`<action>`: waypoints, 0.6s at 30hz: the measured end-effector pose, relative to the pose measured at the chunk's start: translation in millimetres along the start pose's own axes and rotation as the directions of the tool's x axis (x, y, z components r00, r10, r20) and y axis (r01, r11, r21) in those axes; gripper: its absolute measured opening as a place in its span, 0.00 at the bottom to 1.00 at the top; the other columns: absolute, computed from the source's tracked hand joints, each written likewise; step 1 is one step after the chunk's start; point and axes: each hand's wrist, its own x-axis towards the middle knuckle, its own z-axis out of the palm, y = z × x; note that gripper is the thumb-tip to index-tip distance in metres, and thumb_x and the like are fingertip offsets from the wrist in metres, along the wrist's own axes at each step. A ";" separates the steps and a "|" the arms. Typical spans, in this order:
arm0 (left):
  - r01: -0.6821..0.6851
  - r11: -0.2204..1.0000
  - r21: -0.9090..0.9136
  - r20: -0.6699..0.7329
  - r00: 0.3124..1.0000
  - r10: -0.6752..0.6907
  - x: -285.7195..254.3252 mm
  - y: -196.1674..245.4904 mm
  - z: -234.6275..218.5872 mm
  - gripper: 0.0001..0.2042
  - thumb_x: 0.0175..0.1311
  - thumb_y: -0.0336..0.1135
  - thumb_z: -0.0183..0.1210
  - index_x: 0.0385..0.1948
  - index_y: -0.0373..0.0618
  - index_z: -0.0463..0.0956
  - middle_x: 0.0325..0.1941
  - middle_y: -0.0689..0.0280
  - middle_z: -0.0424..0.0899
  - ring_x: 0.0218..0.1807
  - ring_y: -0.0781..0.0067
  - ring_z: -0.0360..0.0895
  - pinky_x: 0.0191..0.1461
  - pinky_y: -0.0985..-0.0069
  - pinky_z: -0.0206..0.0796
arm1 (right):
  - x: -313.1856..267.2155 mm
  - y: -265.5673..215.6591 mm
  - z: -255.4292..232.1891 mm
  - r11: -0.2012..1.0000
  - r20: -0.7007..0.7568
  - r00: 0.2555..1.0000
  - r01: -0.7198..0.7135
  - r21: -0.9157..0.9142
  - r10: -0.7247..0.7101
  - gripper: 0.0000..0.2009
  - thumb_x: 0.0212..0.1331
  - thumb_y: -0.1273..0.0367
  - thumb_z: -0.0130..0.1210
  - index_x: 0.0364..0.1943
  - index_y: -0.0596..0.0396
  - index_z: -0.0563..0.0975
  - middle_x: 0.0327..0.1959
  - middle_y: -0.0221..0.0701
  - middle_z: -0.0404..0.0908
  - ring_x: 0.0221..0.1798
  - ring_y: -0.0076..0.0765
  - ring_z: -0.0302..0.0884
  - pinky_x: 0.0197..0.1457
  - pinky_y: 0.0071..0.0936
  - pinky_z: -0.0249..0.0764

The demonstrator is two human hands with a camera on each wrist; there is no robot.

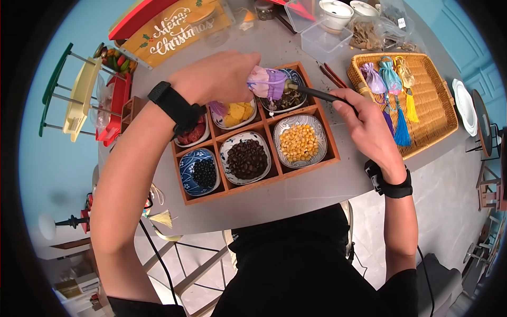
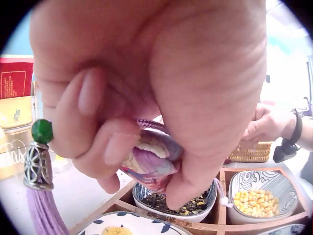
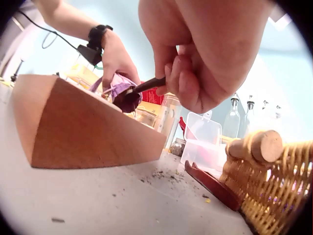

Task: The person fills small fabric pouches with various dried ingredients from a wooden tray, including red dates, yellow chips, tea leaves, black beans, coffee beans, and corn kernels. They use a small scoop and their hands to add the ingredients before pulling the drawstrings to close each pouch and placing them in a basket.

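My left hand (image 1: 222,76) grips a purple and pink drawstring pouch (image 1: 266,83), its mouth toward the right. From that hand hang a green bead (image 2: 42,131) and a lilac tassel (image 2: 46,210). My right hand (image 1: 367,121) holds a spoon by its black handle (image 1: 319,94), with the spoon's tip at the pouch mouth. Below them is a bowl of dark dried leaves (image 1: 291,101), in a divided wooden box (image 1: 259,183). Other bowls there hold yellow corn kernels (image 1: 299,142), dark brown pieces (image 1: 246,159), black beans (image 1: 204,173), yellow pieces (image 1: 236,114) and red pieces (image 1: 193,134).
A wicker basket (image 1: 428,124) on the right carries several tasselled pouches (image 1: 391,76). Dark red tongs (image 3: 215,186) lie beside it, near scattered crumbs. Clear plastic boxes (image 1: 326,45) and white lidded pots (image 1: 335,11) stand behind; a Christmas sign (image 1: 177,31) is at the back left.
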 end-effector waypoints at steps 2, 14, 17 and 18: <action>-0.009 0.999 -0.039 0.003 1.000 0.009 2.0 1.5 2.7 0.19 0.48 0.30 0.66 0.41 0.37 0.70 0.38 0.48 0.81 0.47 0.44 0.77 0.48 0.58 0.69 | 1.8 -7.0 2.2 1.000 0.031 0.999 -0.014 0.019 0.013 0.11 0.64 0.71 0.51 0.46 0.63 0.77 0.33 0.48 0.80 0.34 0.47 0.78 0.40 0.35 0.72; 0.006 0.999 -0.037 0.007 1.000 -0.005 2.9 4.1 -0.9 0.17 0.49 0.30 0.65 0.40 0.38 0.71 0.38 0.49 0.81 0.47 0.46 0.78 0.49 0.59 0.70 | 4.9 -12.0 1.2 0.998 0.072 0.997 -0.028 0.051 0.024 0.13 0.65 0.69 0.51 0.47 0.64 0.77 0.33 0.47 0.80 0.35 0.44 0.77 0.43 0.32 0.71; 0.163 0.955 -0.249 0.159 0.979 -0.125 -0.4 23.7 -9.8 0.16 0.49 0.29 0.65 0.39 0.38 0.70 0.39 0.50 0.80 0.46 0.45 0.77 0.48 0.58 0.70 | 15.0 -13.2 8.4 0.988 0.072 0.997 0.023 0.152 -0.034 0.13 0.66 0.69 0.50 0.48 0.64 0.77 0.33 0.42 0.81 0.35 0.36 0.77 0.43 0.30 0.71; 0.164 0.954 -0.250 0.158 0.979 -0.126 0.4 19.9 -6.7 0.16 0.49 0.29 0.65 0.39 0.38 0.70 0.39 0.50 0.80 0.46 0.45 0.77 0.48 0.58 0.70 | 16.8 -9.4 10.0 0.980 0.091 0.996 0.000 0.198 -0.018 0.13 0.67 0.67 0.50 0.49 0.62 0.78 0.28 0.31 0.75 0.31 0.26 0.70 0.37 0.24 0.66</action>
